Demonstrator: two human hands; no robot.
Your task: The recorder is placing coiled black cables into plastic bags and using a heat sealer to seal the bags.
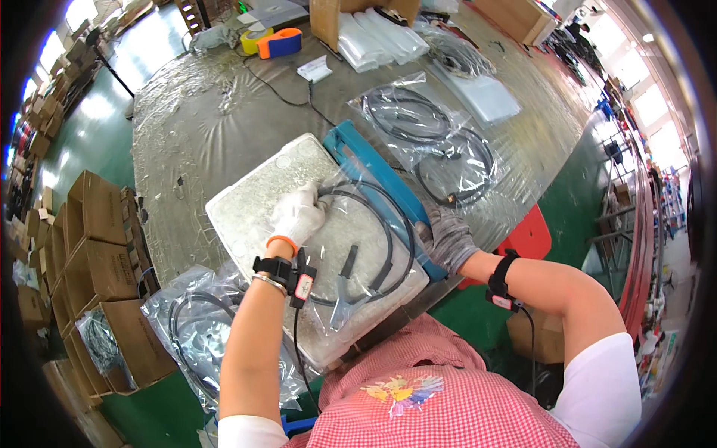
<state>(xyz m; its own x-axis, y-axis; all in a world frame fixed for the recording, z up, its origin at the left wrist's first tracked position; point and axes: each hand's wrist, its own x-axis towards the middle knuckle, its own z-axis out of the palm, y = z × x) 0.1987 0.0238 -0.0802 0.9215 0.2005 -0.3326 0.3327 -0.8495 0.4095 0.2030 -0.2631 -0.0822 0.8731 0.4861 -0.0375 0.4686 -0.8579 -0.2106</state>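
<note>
My left hand (299, 213), in a white glove with an orange cuff, is closed in a pinch on the near left part of a clear plastic bag (367, 257). Inside the bag lies a coiled black cable (411, 250) with grey and black ends. The bag rests on a white foam block (258, 183), its far right side against a long teal bag sealer (379, 173). My right hand (450, 239), in a grey glove, has its fingers curled round the sealer's near end. The bag's edge at the sealer is partly hidden.
Bagged cables (455, 160) lie right of the sealer, and another bagged cable (187, 321) is at the near left. Flat clear bags (373, 37), a tape dispenser (280, 42) and a black cord (280, 93) are farther back. Cardboard boxes (101, 209) stand left; a red stool (530, 235) right.
</note>
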